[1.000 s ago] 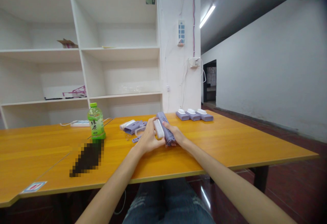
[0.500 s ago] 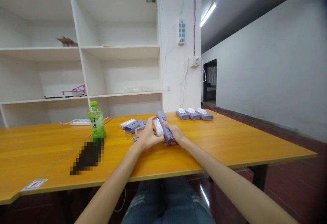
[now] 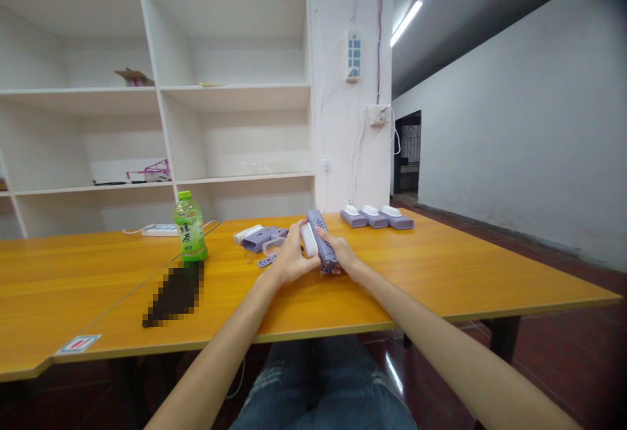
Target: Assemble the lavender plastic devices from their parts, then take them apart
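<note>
Over the middle of the table, my left hand point(image 3: 292, 257) is closed around a white bristled brush point(image 3: 309, 240), thumb at its lower end. My right hand point(image 3: 343, 253) grips a purple plastic case point(image 3: 327, 261) with rows of small holes, which tilts alongside the brush. Brush and case are touching or very close; whether they are joined I cannot tell. Left of my hands lie loose purple casing parts point(image 3: 259, 239), a white piece point(image 3: 247, 232), a clear rim-like piece point(image 3: 272, 246) and a small purple strip point(image 3: 267, 261).
Three purple cases with white tops point(image 3: 377, 217) stand in a row at the back right. A green tea bottle point(image 3: 190, 229) stands to the left, near a dark pixelated patch point(image 3: 176, 289) and a white power strip point(image 3: 160, 230). White shelves point(image 3: 235, 90) rise behind the table point(image 3: 465, 273).
The camera view has shifted slightly, moving the whole scene a little to the right. Both hands keep their hold on the brush and the purple case, with barely any change in pose.
</note>
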The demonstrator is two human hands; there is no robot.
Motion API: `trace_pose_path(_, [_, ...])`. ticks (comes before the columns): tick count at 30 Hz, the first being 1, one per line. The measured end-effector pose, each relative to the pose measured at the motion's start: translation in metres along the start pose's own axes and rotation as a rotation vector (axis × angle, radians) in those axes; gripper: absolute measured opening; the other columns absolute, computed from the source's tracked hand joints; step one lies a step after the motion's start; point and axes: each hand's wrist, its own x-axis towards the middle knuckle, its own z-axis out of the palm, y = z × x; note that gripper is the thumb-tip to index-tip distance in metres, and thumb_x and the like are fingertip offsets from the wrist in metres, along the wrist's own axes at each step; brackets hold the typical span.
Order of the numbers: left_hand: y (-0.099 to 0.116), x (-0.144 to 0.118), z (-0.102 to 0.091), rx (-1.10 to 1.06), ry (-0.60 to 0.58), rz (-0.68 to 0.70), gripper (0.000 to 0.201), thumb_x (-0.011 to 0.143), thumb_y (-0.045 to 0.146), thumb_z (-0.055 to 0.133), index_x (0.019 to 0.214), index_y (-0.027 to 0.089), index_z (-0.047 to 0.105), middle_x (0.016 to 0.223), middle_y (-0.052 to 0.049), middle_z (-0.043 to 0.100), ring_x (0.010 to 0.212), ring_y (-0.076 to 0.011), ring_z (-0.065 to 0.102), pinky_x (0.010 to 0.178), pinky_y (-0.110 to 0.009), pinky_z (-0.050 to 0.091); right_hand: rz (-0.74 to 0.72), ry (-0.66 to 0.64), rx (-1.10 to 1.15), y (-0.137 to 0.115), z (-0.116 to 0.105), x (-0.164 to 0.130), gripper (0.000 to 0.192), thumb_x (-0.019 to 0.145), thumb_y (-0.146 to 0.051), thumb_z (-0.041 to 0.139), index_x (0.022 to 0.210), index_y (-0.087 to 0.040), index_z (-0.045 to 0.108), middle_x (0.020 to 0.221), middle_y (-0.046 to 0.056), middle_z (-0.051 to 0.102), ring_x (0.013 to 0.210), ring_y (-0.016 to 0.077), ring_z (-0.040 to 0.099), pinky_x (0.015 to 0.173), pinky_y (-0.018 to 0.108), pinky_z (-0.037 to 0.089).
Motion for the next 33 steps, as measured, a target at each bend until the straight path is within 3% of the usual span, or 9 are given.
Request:
trace_pose_path(5, [-0.001, 0.004, -0.003, -0.145, 0.034, -0.11, 0.063, 0.08, 0.033, 0.071, 0.135, 0.023, 0.042, 0.137, -0.012, 0.053, 0.125, -0.029, 0.053, 0.095, -0.041, 0.053, -0.12, 0.013, -0.046, -0.001, 0.002, -0.002, 0.061, 0.087, -0.07, 0.051, 0.087, -0.012, 0.069, 0.054, 0.003, 0.064, 0.036, 0.013, 0.053, 0.031, 0.022, 0.04])
trace_pose_path(10, [-0.003, 0.009, -0.001, -0.323, -0.021, -0.278, 0.046, 0.083, 0.041, 0.068, 0.118, 0.019, 0.049, 0.117, -0.013, 0.066, 0.091, -0.0252, 0.071, 0.07, -0.04, 0.062, -0.265, 0.049, -0.147, -0.006, 0.001, -0.007, 0.054, 0.088, -0.063, 0.056, 0.094, -0.012, 0.072, 0.076, 0.005, 0.072, 0.058, 0.0153, 0.062, 0.049, 0.022, 0.048])
trace_pose_path(13, [0.0, 0.008, -0.001, -0.398, -0.062, -0.335, 0.043, 0.08, 0.044, 0.071, 0.11, 0.017, 0.055, 0.107, -0.012, 0.07, 0.081, -0.0229, 0.072, 0.065, -0.038, 0.062, -0.338, 0.076, -0.217, -0.009, 0.0, -0.012, 0.048, 0.086, -0.06, 0.061, 0.098, -0.015, 0.073, 0.087, 0.005, 0.075, 0.073, 0.0195, 0.066, 0.061, 0.025, 0.05])
trace_pose_path(18, [0.003, 0.007, -0.002, -0.461, -0.064, -0.339, 0.044, 0.076, 0.044, 0.076, 0.107, 0.015, 0.063, 0.102, -0.01, 0.072, 0.081, -0.0219, 0.072, 0.071, -0.036, 0.061, -0.4, 0.113, -0.296, -0.012, -0.001, -0.018, 0.044, 0.085, -0.058, 0.065, 0.108, -0.021, 0.073, 0.098, 0.005, 0.076, 0.086, 0.0249, 0.069, 0.076, 0.031, 0.052])
trace_pose_path(26, [-0.003, 0.009, -0.003, -0.483, -0.007, -0.33, 0.047, 0.074, 0.04, 0.077, 0.111, 0.015, 0.061, 0.111, -0.011, 0.07, 0.09, -0.024, 0.07, 0.073, -0.035, 0.058, -0.413, 0.11, -0.308, -0.011, 0.004, -0.012, 0.048, 0.087, -0.059, 0.061, 0.109, -0.018, 0.073, 0.099, 0.006, 0.077, 0.088, 0.0255, 0.07, 0.074, 0.031, 0.054])
trace_pose_path(33, [-0.003, 0.01, -0.003, -0.505, -0.023, -0.344, 0.046, 0.07, 0.04, 0.078, 0.105, 0.014, 0.065, 0.103, -0.011, 0.072, 0.088, -0.0252, 0.07, 0.074, -0.037, 0.057, -0.416, 0.123, -0.315, -0.009, 0.002, -0.014, 0.048, 0.086, -0.059, 0.063, 0.111, -0.02, 0.072, 0.101, 0.006, 0.076, 0.09, 0.0259, 0.069, 0.079, 0.033, 0.053])
